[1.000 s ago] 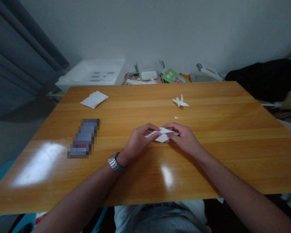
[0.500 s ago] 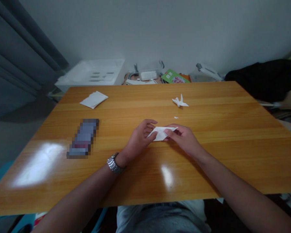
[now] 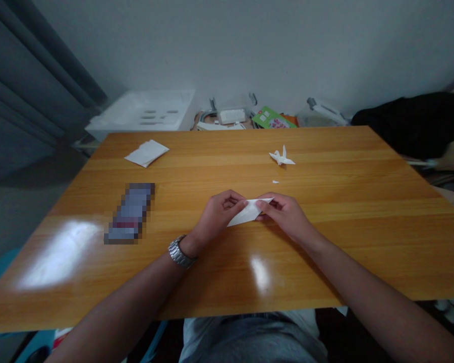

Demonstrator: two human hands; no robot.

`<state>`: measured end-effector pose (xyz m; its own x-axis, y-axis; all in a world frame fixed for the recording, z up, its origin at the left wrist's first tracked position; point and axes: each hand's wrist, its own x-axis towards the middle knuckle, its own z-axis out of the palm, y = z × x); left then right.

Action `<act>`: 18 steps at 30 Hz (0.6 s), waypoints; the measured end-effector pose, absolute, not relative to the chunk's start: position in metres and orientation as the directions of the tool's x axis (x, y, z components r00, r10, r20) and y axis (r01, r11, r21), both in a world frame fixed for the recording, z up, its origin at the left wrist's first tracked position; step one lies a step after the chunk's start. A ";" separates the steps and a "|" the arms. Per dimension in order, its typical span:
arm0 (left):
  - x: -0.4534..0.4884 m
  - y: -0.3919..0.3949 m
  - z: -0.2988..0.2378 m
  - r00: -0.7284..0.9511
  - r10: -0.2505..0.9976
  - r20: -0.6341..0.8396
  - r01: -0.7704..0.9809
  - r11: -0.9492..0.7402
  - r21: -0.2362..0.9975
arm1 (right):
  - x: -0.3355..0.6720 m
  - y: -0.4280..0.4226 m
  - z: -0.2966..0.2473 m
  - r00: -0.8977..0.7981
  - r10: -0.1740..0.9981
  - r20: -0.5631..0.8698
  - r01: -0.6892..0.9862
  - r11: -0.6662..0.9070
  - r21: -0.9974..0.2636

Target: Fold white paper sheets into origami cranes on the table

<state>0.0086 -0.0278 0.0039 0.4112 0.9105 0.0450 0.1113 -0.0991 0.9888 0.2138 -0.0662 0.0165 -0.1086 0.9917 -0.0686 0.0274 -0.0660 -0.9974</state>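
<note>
A small folded white paper (image 3: 247, 212) lies between my two hands at the middle of the wooden table (image 3: 348, 201). My left hand (image 3: 215, 219), with a metal watch on its wrist, pinches the paper's left end with curled fingers. My right hand (image 3: 285, 214) pinches its right end between thumb and fingers. A finished white paper crane (image 3: 282, 158) stands further back on the table, with a tiny paper scrap (image 3: 275, 181) in front of it.
A stack of white paper sheets (image 3: 147, 153) lies at the back left. A blurred-out flat object (image 3: 130, 213) sits left of my hands. Beyond the far edge are a white tray (image 3: 144, 113), a green packet (image 3: 272, 118) and clutter; dark cloth (image 3: 412, 121) at right.
The paper has been refolded from a wider shape with spread flaps into a narrower pointed strip. Both hands stayed in place and my left fingers closed on its end.
</note>
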 end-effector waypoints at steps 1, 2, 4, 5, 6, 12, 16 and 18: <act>0.009 -0.028 0.005 0.412 0.910 0.036 0.107 -0.088 0.990 | 0.214 -0.066 0.016 -0.103 0.992 -0.072 0.020 -0.070 -0.997; 0.009 -0.028 0.005 0.413 0.910 0.025 0.103 -0.074 0.992 | 0.214 -0.065 0.016 -0.100 0.992 -0.078 0.007 -0.077 -0.997; 0.010 -0.027 0.006 0.413 0.911 0.001 0.091 -0.043 0.995 | 0.214 -0.064 0.014 -0.097 0.990 -0.098 -0.034 -0.101 -0.994; 0.011 -0.027 0.006 0.412 0.911 -0.012 0.087 -0.027 0.996 | 0.214 -0.064 0.013 -0.095 0.990 -0.107 -0.056 -0.113 -0.992; 0.011 -0.027 0.006 0.413 0.911 -0.026 0.086 -0.010 0.996 | 0.215 -0.063 0.012 -0.095 0.989 -0.116 -0.072 -0.123 -0.990; 0.011 -0.027 0.007 0.400 0.911 -0.098 0.059 0.081 0.995 | 0.216 -0.063 0.012 -0.084 0.990 -0.111 -0.062 -0.117 -0.991; 0.011 -0.027 0.007 0.376 0.921 -0.106 0.080 0.082 0.993 | 0.215 -0.063 0.013 -0.069 0.992 -0.104 -0.056 -0.108 -0.993; 0.011 -0.026 0.007 0.371 0.926 -0.071 0.087 0.042 0.995 | 0.215 -0.063 0.012 -0.061 0.992 -0.111 -0.076 -0.115 -0.990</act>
